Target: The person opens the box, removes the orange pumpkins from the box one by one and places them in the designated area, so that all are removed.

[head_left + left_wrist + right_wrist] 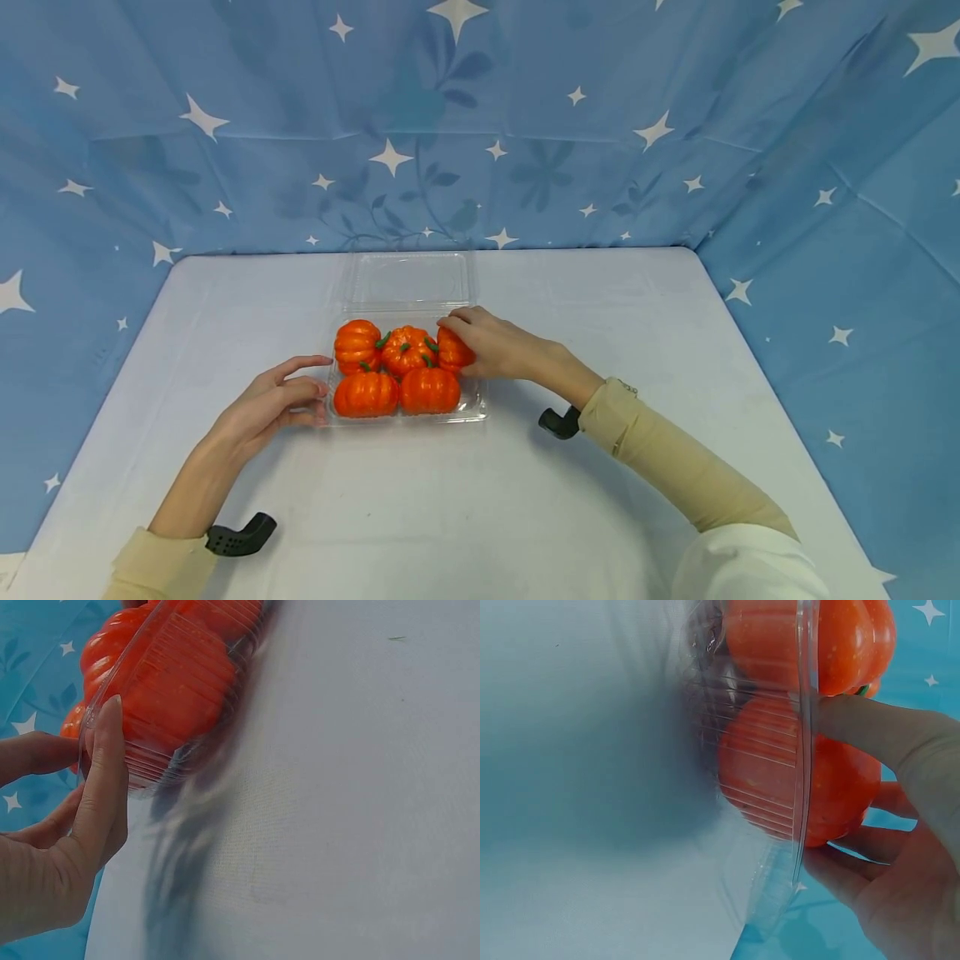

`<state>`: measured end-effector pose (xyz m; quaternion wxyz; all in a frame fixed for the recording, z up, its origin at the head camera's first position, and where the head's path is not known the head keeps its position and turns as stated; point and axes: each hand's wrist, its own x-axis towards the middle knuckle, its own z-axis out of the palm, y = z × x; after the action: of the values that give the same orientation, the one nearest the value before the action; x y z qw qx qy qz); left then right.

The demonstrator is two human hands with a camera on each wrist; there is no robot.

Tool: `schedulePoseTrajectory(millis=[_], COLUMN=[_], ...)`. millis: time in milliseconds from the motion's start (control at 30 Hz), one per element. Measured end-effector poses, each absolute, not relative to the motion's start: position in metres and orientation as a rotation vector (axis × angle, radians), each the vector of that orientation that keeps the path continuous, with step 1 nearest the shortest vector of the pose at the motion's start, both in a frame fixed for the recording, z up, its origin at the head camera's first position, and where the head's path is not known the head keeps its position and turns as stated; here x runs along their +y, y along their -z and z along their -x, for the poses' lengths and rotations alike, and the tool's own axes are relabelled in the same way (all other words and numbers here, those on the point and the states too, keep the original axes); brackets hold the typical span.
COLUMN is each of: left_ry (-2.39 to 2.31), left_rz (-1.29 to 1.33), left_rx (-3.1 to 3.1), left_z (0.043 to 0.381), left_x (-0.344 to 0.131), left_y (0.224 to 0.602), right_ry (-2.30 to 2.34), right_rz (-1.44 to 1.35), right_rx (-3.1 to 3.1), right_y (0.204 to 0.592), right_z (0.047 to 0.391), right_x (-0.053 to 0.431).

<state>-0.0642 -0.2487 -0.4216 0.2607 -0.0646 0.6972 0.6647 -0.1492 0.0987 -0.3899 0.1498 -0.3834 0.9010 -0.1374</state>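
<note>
Blue cloth (255,158) printed with white stars hangs behind and beside a white tabletop (420,500). In the head view, a clear plastic container (472,408) sits near the middle of the tabletop's far edge, its lid (408,279) folded open toward that edge. Five orange pumpkins (408,352) with green stems lie inside: three behind, two in front. The right hand (491,342) grips the right rear pumpkin (455,350), in the container's far right corner. The left hand (273,404) touches the container's left side with extended fingers, spread loosely rather than closed. Beige sleeves (667,450) cover both forearms.

The left wrist view shows that hand's fingertips against the ribbed wall and rim, with orange showing through the plastic.

In the right wrist view, the thumb lies on the near side of the gripped pumpkin, with the fingers curled around behind. Part of the pumpkin rises above the rim.
</note>
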Motion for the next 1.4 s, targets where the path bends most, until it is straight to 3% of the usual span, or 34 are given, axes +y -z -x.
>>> schedulePoseTrajectory(millis=[433,1400], left_ry=[-1.801,-1.822], left_rz=[0.195,0.189], left_rx=[1.891,1.877], left_z=[0.063,0.061], left_x=[-0.247,-0.248], left_y=[0.425,0.423], right_ry=[0.415,1.103], right_rz=[1.172,1.046], right_rx=[2.658,2.558], right_y=[0.392,0.406], right_z=[0.147,0.155], right_x=[0.106,0.144])
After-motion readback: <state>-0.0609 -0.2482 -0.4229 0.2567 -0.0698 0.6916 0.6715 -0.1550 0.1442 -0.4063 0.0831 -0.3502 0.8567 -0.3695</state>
